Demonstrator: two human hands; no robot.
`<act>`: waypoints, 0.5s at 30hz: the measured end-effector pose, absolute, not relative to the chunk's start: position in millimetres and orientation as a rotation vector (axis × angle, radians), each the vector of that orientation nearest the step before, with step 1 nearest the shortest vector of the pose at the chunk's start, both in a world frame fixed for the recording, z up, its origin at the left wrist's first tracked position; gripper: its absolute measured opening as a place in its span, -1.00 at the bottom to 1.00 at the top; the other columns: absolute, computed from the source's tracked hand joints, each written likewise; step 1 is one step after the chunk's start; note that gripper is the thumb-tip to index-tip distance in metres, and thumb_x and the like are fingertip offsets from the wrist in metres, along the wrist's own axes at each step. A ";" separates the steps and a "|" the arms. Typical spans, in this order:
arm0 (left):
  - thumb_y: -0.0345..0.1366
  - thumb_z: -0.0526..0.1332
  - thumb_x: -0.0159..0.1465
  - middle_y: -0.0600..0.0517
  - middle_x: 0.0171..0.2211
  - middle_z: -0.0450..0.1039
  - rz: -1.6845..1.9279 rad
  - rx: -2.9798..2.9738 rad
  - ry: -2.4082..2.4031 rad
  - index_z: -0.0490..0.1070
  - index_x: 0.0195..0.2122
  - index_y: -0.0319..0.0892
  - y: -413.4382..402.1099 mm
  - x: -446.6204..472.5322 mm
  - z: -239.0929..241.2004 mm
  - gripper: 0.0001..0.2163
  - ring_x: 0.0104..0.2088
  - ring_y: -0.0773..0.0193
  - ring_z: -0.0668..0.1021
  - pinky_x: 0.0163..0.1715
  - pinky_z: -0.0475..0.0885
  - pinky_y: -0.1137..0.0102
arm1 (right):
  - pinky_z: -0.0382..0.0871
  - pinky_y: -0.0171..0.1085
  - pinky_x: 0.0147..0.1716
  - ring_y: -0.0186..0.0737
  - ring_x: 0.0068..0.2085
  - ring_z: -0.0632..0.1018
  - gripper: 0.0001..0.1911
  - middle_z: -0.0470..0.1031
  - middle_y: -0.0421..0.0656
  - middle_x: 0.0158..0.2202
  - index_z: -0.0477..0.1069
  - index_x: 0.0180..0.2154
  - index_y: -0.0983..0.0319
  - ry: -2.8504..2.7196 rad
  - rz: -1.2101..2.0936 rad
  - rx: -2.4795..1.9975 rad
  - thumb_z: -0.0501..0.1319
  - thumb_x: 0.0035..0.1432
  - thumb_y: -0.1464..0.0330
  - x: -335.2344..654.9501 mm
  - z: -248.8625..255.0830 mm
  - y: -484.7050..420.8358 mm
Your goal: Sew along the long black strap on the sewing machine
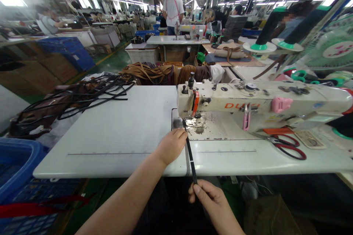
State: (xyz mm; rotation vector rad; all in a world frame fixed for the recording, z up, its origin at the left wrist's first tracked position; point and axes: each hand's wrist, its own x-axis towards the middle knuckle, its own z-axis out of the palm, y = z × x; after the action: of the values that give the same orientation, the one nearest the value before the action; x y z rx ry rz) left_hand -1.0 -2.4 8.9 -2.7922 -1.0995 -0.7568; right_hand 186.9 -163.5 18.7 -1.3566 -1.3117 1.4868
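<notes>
Open white tabletop [118, 125] left; blocked right by sewing machine [261, 104], red-handled scissors [286, 145]; far left, black straps [82, 93].

The black strip [191, 158] vanishes under the presser foot, its far end hidden by the sewing machine [261, 104] head. The right hand [213, 202] covers its near end, fingers curled out of view. The machine's orange lettering is partly masked, and the blue crate [16, 161] runs off the left edge.

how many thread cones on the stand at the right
2. One dark thread cone on a green-centred disc is the left of the pair; the other stands just right of it. More may be hidden beyond the frame edge.
</notes>
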 end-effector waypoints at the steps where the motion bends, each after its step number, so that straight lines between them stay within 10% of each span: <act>1: -0.45 0.10 0.46 -0.14 -0.03 0.53 -0.758 -2.790 -1.099 0.44 -0.10 -0.18 -2.4 -1.1 9.0 -0.86 0.06 0.08 0.60 0.22 0.51 0.14 | 0.35 -0.22 -0.21 -0.14 -0.32 0.54 -0.46 0.57 -0.14 -0.43 0.58 -0.38 0.21 -1.315 1.487 -1.356 0.23 0.32 -0.11 187.0 19.2 -163.5; 15: -0.46 0.11 0.45 -0.13 -0.05 0.54 -0.732 -2.749 -1.065 0.44 -0.14 -0.18 -2.1 -1.4 8.0 -0.87 0.03 0.08 0.60 0.18 0.53 0.16 | 0.37 -0.25 -0.24 -0.18 -0.34 0.52 -0.43 0.56 -0.14 -0.44 0.58 -0.44 0.21 -1.398 1.487 -1.324 0.20 0.35 -0.10 187.6 22.1 -165.9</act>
State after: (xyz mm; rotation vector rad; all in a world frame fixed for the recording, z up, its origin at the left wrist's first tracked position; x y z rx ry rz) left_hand -1.4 -2.1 8.0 -2.7495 -1.0649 -0.7315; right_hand 187.6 -165.9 22.1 -1.3240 -1.3981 1.4865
